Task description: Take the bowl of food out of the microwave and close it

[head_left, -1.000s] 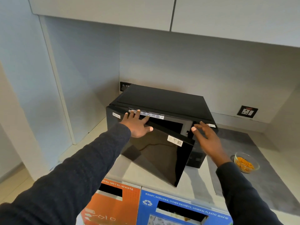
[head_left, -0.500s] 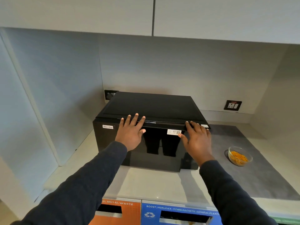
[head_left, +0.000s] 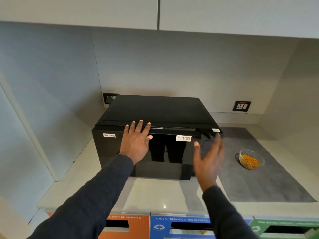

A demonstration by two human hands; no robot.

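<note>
A black microwave stands on the counter with its glossy door flush against the body. My left hand lies flat on the upper left of the door, fingers spread and reaching the top edge. My right hand hovers just off the door's right side, open, palm turned left, holding nothing. A clear glass bowl of orange food sits on a grey mat to the right of the microwave, apart from both hands.
Pale counter runs in front of the microwave. Below its edge are orange, blue and green waste bins. Wall sockets sit behind; cabinets hang overhead. A side wall panel closes the left.
The microwave door swung from half open to fully closed under both hands. My right hand has since lifted off the door and turned sideways; the left stays pressed on it.
</note>
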